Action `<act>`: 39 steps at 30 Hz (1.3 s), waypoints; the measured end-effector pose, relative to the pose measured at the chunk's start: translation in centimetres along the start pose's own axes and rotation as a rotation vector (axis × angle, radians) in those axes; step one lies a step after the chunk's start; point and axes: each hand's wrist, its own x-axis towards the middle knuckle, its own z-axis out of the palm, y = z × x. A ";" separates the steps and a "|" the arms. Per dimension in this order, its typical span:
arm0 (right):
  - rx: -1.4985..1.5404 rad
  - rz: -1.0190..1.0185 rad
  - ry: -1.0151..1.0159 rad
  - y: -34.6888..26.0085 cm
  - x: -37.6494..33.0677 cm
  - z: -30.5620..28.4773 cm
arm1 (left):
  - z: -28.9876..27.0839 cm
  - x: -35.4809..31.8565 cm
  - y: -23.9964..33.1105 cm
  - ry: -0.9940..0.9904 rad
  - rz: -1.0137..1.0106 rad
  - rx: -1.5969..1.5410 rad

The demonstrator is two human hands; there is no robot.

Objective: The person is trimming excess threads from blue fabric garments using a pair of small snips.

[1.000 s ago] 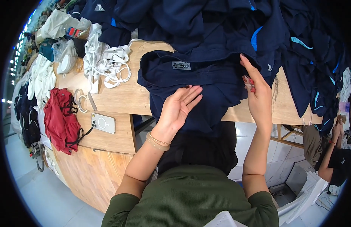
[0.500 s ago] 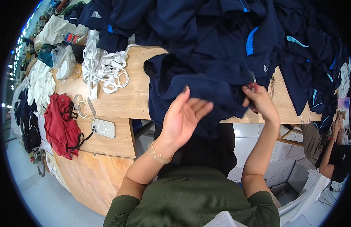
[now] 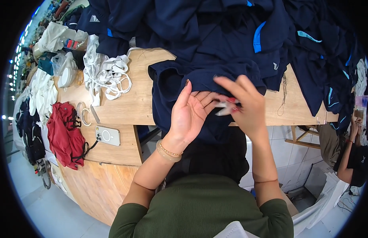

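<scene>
Left hand (image 3: 188, 116): open, palm up, with thumb apart; no grip on anything visible
Right hand (image 3: 247, 109): blurred, partly curled around small cutting tool (image 3: 225, 108), probably snips
Navy garment (image 3: 164, 111): on the table (image 3: 112, 111), partly hanging over front edge; soft, creased, dark
Snipping step: probably in hand, at the garment
Next move: seems to call for steady cloth, blades clear of left fingertips

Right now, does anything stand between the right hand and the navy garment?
Nothing visible does: the right hand is over the navy garment, holding a blurred tool. The left hand is close by, to its left; contact underneath is hidden.
</scene>
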 end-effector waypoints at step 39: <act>0.376 0.450 0.282 6.9 -5.0 4.0 | -3.6 3.0 2.3 0.122 0.612 0.784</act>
